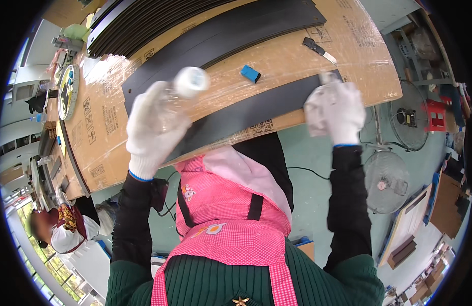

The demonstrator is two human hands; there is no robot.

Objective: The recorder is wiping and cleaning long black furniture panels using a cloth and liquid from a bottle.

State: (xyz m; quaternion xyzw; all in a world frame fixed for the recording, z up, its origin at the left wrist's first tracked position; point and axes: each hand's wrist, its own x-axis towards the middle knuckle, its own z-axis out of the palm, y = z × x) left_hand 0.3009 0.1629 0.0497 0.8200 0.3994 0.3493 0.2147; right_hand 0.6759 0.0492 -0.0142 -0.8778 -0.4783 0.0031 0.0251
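My left hand (150, 127), in a white knit glove, is wrapped round a clear bottle with a white cap (191, 82); the bottle is tilted and slightly blurred. Beneath it and reaching to the right lies a long dark grey strip (256, 106) along the table's near edge. At that strip's right end, my gloved right hand (346, 113) is closed on a bunched whitish cloth (318, 104), which touches the strip. Parts of the cloth are hidden by the fingers.
Cardboard (106, 148) covers the table. Farther back lie another dark strip (236, 36) and a stack of dark panels (139, 25). A small blue block (250, 74) and a utility knife (319, 50) rest there. Fans (386, 181) stand right; another person (70, 227) is at left.
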